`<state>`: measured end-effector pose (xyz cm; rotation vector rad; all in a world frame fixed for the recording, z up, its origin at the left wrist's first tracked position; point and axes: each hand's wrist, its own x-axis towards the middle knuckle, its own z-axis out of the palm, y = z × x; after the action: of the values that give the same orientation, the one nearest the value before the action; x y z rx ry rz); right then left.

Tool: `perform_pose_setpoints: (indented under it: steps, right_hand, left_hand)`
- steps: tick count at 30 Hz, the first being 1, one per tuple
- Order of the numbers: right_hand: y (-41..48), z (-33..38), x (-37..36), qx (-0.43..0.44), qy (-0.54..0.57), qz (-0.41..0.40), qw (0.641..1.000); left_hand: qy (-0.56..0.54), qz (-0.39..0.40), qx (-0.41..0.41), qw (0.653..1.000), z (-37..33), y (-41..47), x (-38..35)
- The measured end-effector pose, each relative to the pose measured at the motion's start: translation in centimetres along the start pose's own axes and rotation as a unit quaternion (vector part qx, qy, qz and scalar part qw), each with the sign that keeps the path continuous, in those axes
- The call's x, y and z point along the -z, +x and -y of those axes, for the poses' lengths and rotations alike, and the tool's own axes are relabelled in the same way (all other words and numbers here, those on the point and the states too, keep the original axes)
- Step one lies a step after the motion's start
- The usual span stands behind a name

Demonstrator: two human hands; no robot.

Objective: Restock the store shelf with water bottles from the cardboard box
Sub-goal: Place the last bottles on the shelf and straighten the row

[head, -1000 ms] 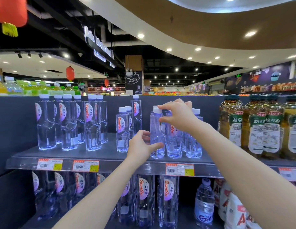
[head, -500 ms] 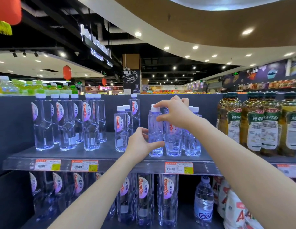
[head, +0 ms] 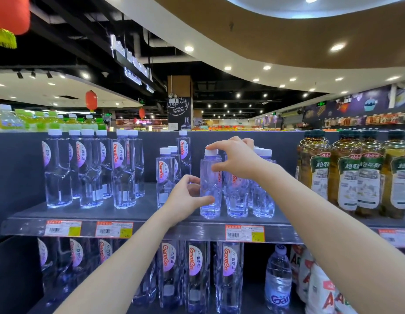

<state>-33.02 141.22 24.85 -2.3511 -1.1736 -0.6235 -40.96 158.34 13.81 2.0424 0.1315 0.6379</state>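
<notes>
A small clear water bottle (head: 209, 189) with a white cap stands at the front of the grey store shelf (head: 138, 211). My left hand (head: 185, 197) wraps its lower part from the left. My right hand (head: 236, 160) grips its neck and cap from the right. Several more small water bottles (head: 262, 196) are clustered right behind and beside it. No cardboard box is in view.
Tall water bottles (head: 88, 171) stand at the shelf's left, two small ones (head: 165, 175) in the middle. Amber tea bottles (head: 360, 175) fill the right. More tall bottles (head: 194, 275) line the shelf below. Bare shelf lies between the bottle groups.
The view has shifted slightly. My right hand's fingers have slid down from the cap toward the bottle's neck; my left hand stays on the bottle's lower part.
</notes>
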Motion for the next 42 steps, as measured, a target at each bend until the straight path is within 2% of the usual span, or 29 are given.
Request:
perform_pose_setpoints:
  steps: [3,9,13,17,25,29,34,42]
  right_hand:
    - [0.4,0.1,-0.4,0.027,-0.052,-0.021,0.998]
    - [0.7,-0.3,-0.9,0.024,-0.049,-0.046,0.997]
    - [0.7,-0.3,-1.2,0.028,-0.046,-0.066,0.996]
    - [0.6,-1.1,-1.1,0.032,-0.04,-0.053,0.997]
    - [0.2,-1.7,-1.6,0.034,-0.026,-0.063,0.997]
    - [-0.4,-2.2,-2.1,0.02,0.006,-0.078,0.997]
    - [-0.8,-2.4,-2.1,0.026,-0.007,-0.077,0.997]
    - [-0.6,-2.7,-3.3,0.028,-0.005,-0.097,0.995]
  left_hand:
    - [0.042,-0.025,-0.016,0.999,-0.1,-0.1,-0.7]
    - [0.021,-0.073,-0.017,0.997,-0.7,-0.3,-1.7]
    - [-0.008,-0.031,-0.013,0.999,-0.1,0.3,-0.9]
    - [-0.045,0.004,-0.012,0.999,0.4,0.8,-0.2]
    - [-0.043,0.051,-0.012,0.998,0.2,0.7,0.5]
    - [-0.018,0.036,-0.021,0.999,0.5,0.7,0.2]
    - [-0.013,-0.011,-0.036,0.999,0.5,0.5,-0.4]
    - [-0.007,-0.003,-0.045,0.999,0.4,0.3,-0.3]
